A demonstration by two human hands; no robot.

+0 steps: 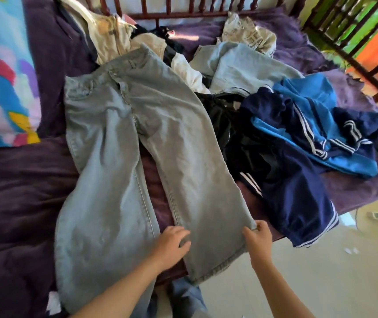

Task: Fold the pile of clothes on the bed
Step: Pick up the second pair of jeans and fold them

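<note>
Jeans (pixel 123 125) of pale, faded denim lie spread flat and face up on the purple blanket (pixel 11 191), legs apart in a wide V, hems hanging over the near edge and the waistband at the far end. Both forearms reach in from below to one leg's hem end. The left hand (pixel 172 244) rests on that leg's inner seam, fingers curled over the edge of the cloth. The right hand (pixel 258 239) pinches the outer seam between thumb and fingertips, wrist bent inward.

Right of the jeans, navy shorts (pixel 298 203) with white stripes droop off the blanket. Beyond them lies a crumpled heap: a black garment (pixel 236 129) touching the jeans, a glossy blue jacket (pixel 309 125) with white stripes, then a soft grey top (pixel 240 65). A creased cream garment (pixel 112 40) lies just past the waistband. Left of the jeans sits a bright patterned pillow (pixel 2 76). Farthest off, a dark turned-wood rail (pixel 183 10) crosses behind everything.
</note>
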